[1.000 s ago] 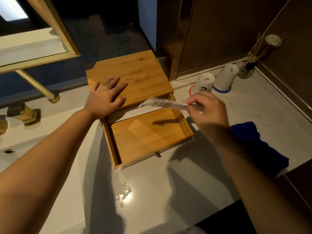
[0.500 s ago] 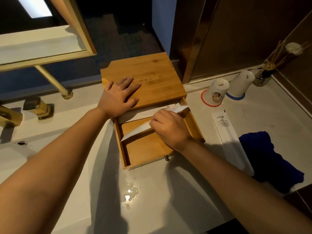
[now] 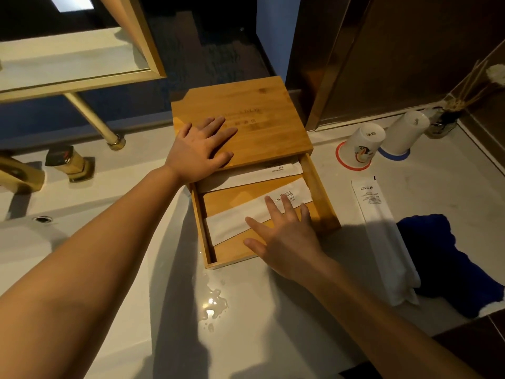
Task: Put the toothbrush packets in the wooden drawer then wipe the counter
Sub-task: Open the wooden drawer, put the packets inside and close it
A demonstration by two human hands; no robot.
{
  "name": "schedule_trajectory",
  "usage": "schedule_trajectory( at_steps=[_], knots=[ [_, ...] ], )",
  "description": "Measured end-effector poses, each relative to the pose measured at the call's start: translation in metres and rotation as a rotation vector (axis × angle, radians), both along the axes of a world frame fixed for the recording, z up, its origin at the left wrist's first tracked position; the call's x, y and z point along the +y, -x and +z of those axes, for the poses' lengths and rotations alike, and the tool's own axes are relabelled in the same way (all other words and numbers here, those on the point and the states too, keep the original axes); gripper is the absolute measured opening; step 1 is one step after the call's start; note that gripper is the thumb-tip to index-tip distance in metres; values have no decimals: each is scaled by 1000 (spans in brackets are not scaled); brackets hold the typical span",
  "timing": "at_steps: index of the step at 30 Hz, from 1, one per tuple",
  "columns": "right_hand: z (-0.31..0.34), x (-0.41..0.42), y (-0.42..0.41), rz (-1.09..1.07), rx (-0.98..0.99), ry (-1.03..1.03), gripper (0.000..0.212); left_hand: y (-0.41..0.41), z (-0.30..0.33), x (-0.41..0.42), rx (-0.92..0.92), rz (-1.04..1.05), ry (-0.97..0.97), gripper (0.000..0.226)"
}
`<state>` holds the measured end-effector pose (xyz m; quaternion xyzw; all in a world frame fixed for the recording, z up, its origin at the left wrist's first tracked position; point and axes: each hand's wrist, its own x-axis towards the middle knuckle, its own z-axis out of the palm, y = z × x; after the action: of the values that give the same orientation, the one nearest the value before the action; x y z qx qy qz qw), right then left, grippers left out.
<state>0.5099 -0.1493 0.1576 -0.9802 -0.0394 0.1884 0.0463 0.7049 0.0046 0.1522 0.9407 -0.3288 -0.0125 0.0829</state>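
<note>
A bamboo box (image 3: 246,105) stands on the white counter (image 3: 273,324) with its wooden drawer (image 3: 325,198) pulled out. My left hand (image 3: 200,151) lies flat on the box lid. Two white toothbrush packets are in the drawer: one (image 3: 257,175) at the back, one (image 3: 237,221) lying diagonally. My right hand (image 3: 284,236) hovers over the drawer's front right, fingers straight, fingertips at the diagonal packet. A third white packet (image 3: 379,231) lies on the counter to the right, partly over a blue cloth (image 3: 451,263).
A water puddle (image 3: 211,302) sits on the counter in front of the drawer. Two upturned white cups (image 3: 366,140) stand at the back right beside a reed diffuser (image 3: 445,119). A gold tap (image 3: 24,170) and the sink lie left. A mirror frame hangs above.
My right hand carried a packet from over the drawer down into it, let go and now has straight fingers. The view shifted, bringing the third packet on the counter into sight.
</note>
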Motion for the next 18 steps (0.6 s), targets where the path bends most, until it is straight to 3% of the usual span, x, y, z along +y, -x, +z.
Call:
schedule_trajectory(
  at_steps=[6, 18],
  knots=[
    [2, -6, -9, -11, 157, 26, 62, 0, 0, 0, 3, 1, -5, 58],
    [-10, 16, -38, -129, 161, 122, 69, 0, 1, 0, -2, 1, -12, 60]
  ],
)
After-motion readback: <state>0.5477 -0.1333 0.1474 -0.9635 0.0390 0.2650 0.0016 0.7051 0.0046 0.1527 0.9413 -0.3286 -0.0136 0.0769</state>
